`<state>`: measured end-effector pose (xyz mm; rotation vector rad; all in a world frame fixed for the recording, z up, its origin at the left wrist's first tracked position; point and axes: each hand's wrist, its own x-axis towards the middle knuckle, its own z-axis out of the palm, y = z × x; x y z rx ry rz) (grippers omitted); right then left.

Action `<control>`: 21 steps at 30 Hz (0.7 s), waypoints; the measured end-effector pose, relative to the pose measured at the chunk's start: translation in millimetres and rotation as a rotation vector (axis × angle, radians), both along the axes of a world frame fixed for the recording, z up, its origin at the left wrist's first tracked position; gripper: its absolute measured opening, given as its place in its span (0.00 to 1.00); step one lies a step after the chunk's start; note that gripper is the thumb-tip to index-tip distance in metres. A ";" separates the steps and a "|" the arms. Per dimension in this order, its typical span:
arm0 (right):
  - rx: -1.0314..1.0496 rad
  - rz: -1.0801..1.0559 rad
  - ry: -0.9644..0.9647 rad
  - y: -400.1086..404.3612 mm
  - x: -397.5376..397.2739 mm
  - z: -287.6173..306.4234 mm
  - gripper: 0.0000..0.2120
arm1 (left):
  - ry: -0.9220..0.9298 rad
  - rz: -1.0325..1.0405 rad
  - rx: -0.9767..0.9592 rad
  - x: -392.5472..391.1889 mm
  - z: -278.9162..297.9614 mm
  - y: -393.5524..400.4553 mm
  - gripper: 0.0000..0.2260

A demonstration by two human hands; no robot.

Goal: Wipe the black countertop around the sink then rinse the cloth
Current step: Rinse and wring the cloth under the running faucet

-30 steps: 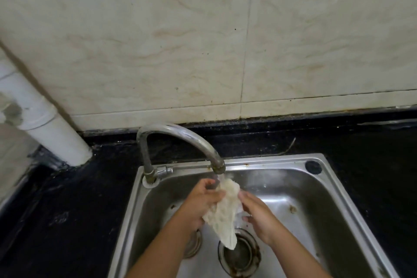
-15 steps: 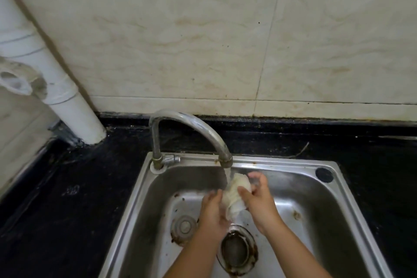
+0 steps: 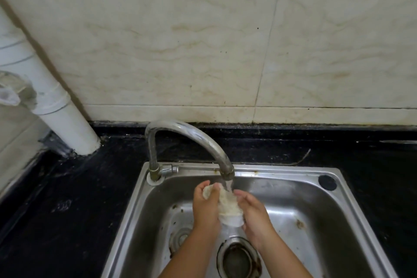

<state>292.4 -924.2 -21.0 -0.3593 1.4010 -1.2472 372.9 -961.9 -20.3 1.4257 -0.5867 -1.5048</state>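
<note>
Sink (image 3: 352,216) all around my hands, steel walls left and right of them, the black counter (image 3: 67,198) out beyond my left wrist and behind the tap. Judging by where I am, the wiping part looks finished and this is the rinse.

Tap (image 3: 189,135) arches over from the left and ends just above my fingertips, and a thin stream drops from its mouth straight onto the cloth (image 3: 228,205). That's where I want it: cloth under the water, over the basin, not off to one side where it would splash the counter.

Drain (image 3: 239,257) sits directly below my wrists, so the dirty water should run straight down.

Left hand (image 3: 206,207) curled round the upper end of the cloth, thumb side up near the stream. Right hand (image 3: 253,212) cupped against the other side, fingers bent round the bunched lower part. Both are gripping; the cloth is wadded between my palms.

To do this well I'd rub the two halves against each other, turn the wad so fresh folds meet the water, then squeeze low in the basin.
</note>
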 end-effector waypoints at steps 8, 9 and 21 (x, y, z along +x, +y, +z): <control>-0.210 0.285 0.764 13.4 9.6 3.1 0.13 | -0.137 -0.155 0.171 -17.2 -16.7 -11.8 0.06; -0.219 0.284 0.812 8.6 9.3 1.0 0.13 | -0.149 -0.191 0.196 -18.2 -17.4 -11.4 0.07; -0.064 0.187 0.597 12.1 2.8 -17.6 0.05 | 0.191 -0.141 0.138 9.0 -3.2 -0.9 0.06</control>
